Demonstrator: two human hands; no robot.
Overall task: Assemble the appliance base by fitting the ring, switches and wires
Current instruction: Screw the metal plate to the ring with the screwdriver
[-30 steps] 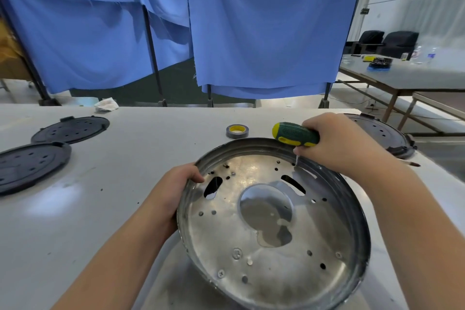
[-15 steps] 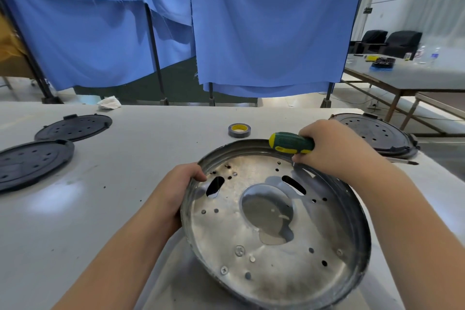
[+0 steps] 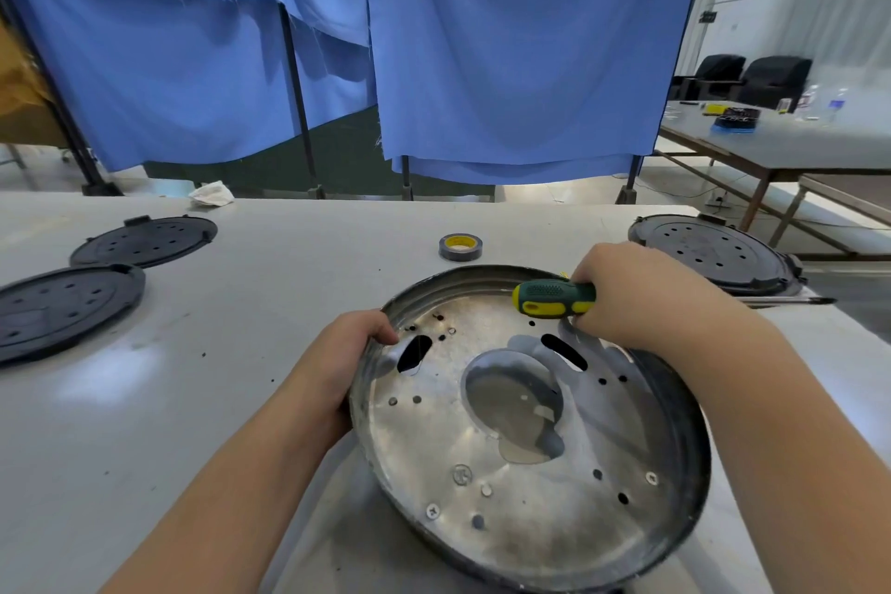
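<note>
Blue curtains hang behind a pale surface [image 3: 241, 352]. The right hand [image 3: 641, 292], gripping a screwdriver [image 3: 552, 299], has dropped lower onto the metal base [image 3: 530, 473]; the left hand [image 3: 347, 352] still clasps its rim. Likely a screw is being driven; tape [image 3: 460, 247] lies beyond.

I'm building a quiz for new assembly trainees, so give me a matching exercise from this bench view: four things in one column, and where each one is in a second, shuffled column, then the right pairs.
Things:
1. screwdriver
2. tape roll
3. metal base
4. crumpled cloth

Places:
A. at the far edge of the table, left of centre
B. gripped in the right hand
C. lying on the table just beyond the base
D. held at its left rim by the left hand

Pairs: 1-B, 2-C, 3-D, 4-A
</note>
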